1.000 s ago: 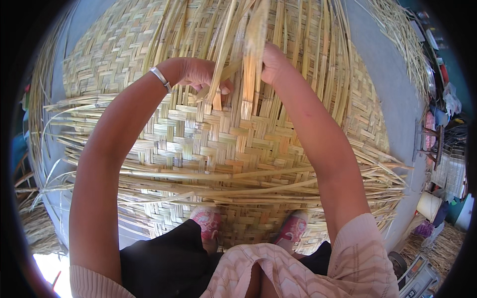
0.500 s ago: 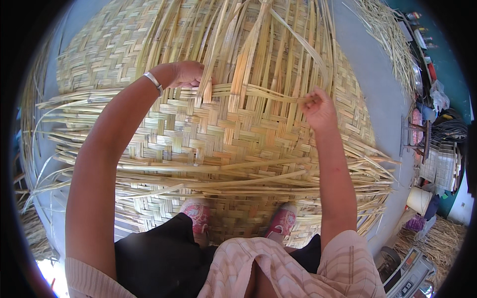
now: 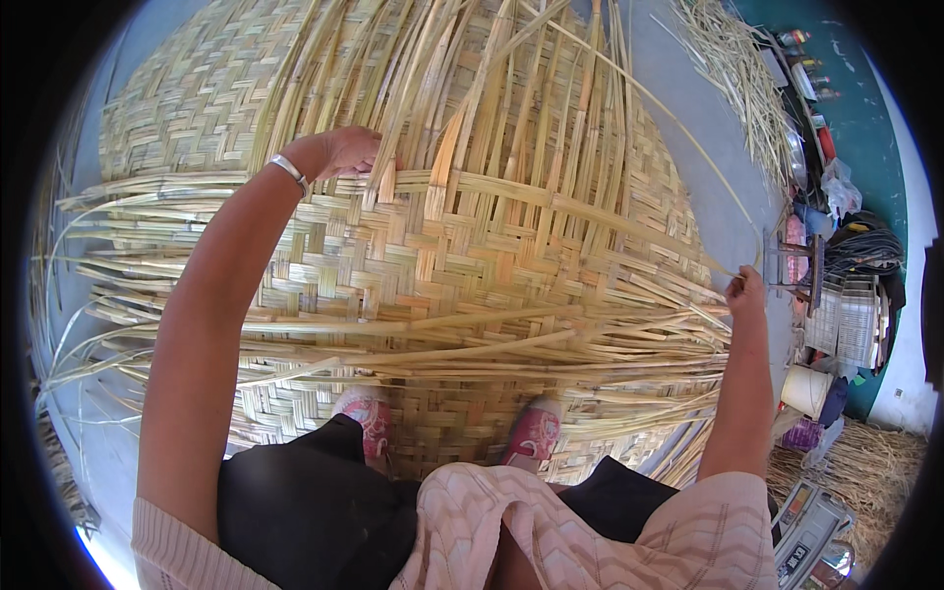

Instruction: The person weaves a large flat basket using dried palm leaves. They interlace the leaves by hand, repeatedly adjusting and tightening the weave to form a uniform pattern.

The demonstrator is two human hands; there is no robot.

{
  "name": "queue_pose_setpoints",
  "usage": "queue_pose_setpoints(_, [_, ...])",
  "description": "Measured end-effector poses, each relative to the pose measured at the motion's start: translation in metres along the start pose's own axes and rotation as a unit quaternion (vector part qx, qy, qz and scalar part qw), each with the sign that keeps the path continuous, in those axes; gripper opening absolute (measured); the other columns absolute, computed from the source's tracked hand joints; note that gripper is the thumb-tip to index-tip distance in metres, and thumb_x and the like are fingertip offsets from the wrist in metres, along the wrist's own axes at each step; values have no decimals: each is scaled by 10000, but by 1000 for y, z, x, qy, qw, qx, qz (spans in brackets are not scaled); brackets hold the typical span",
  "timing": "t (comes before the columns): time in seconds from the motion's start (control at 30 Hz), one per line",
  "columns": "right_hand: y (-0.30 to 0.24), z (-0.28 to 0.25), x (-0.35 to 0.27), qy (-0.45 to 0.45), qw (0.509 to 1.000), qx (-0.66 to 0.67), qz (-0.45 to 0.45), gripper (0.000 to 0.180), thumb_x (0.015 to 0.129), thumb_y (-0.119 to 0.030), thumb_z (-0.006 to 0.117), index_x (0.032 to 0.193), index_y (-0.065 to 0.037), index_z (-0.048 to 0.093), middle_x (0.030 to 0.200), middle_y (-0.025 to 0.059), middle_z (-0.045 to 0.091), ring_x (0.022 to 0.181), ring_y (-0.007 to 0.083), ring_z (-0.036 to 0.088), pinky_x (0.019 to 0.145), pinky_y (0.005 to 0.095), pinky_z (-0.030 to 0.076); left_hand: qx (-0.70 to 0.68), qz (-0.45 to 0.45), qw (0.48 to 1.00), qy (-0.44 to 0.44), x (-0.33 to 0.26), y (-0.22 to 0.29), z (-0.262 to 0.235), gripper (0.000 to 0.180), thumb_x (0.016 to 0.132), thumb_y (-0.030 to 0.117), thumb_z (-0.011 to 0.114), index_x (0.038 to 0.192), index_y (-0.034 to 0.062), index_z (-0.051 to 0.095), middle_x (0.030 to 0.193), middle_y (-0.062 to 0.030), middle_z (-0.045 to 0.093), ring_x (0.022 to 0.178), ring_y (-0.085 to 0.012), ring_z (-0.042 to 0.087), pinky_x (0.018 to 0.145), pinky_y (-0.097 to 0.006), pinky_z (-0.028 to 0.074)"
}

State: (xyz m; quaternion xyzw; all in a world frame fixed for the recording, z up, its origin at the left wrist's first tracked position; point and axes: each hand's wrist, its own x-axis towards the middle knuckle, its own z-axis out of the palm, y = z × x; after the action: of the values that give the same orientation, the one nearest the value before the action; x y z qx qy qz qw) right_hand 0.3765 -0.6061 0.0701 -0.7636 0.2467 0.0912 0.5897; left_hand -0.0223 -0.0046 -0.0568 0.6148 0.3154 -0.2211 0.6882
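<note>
Bamboo mat [image 3: 413, 265], half woven, spread across the grey floor [image 3: 693, 167] under the person's pink shoes [image 3: 531, 433]. Left hand [image 3: 339, 152], wrist in a silver bangle [image 3: 289, 170], presses flat on loose upright strips at the far left. Right hand [image 3: 745, 292], out at the right edge, pinches one long thin strip [image 3: 669, 118]. Clutter [image 3: 846, 295] lies far right.

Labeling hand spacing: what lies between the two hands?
In the head view, the woven mat and its loose upright strips span the stretch between the left hand and the right hand, which grips a thin strip.
</note>
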Motion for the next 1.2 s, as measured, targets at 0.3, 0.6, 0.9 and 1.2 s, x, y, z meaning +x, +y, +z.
queue_pose_setpoints(0.3, [-40,-65,27,123,885,-440,-88,90,804,-138,588,789,-50,583,719,65,573,594,179,568,493,323,457,-3,184,954,236,0,-34,23,404,904,284,585,1233,55,541,1083,-81,616,965,-173,575,832,-305,473])
queue_pose_setpoints(0.6, [-72,-35,-98,-195,971,-109,-86,150,954,-216,539,992,-71,544,638,-20,442,543,114,447,549,297,450,536,202,742,348,-36,-59,107,673,892,499,528,1444,170,327,1552,-108,157,1444,-310,87,1136,-522,107])
queue_pose_setpoints(0.9, [-57,-68,-166,-182,964,-168,-100,214,983,-272,500,1017,-64,534,599,-34,395,491,75,406,463,227,371,583,166,740,293,-48,-58,108,661,921,573,412,1452,187,334,1569,-84,124,1444,-344,68,1135,-559,78])
queue_pose_setpoints(1.2, [31,-120,-182,-170,975,-142,-2,241,982,-295,485,982,-61,541,585,-31,395,499,84,423,444,240,362,623,167,715,270,-55,-54,111,636,934,523,417,1461,182,323,1572,-68,120,1438,-364,81,1132,-560,95])
